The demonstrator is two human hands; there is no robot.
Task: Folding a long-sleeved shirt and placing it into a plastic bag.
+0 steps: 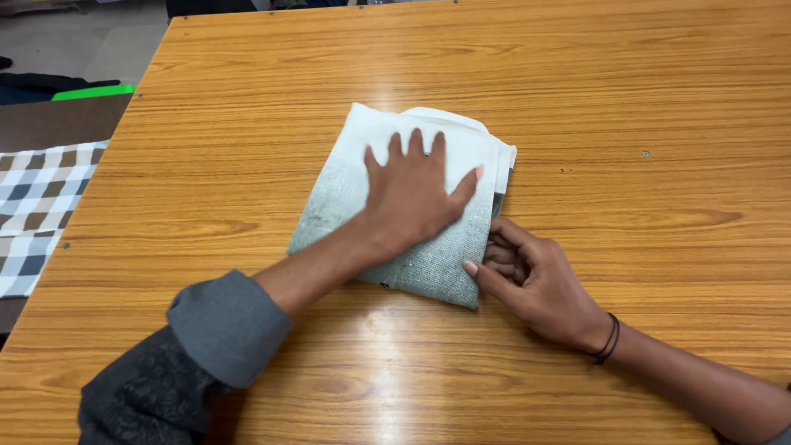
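I judged the folding well along: the cloth (412, 206), white at its far end and shading to grey-green at the near end, already lay as a compact, several-layered rectangle near the middle of the wooden bench (643, 99). What looked left to me was evening up the right edge, where the layers near the far right corner did not quite line up, and a last flattening.

My left hand (416, 194) lay flat on top of the cloth, fingers spread, palm pressing down, clasping nothing. My right hand (535, 280) sat on the bench just beside the cloth's near right edge; its fingers were curled and tucked against the layers there, thumb touching the edge, though I could not tell whether they actually pinched the fabric.

A checked fabric (37, 206) lay off the bench's left side, well apart from both hands.
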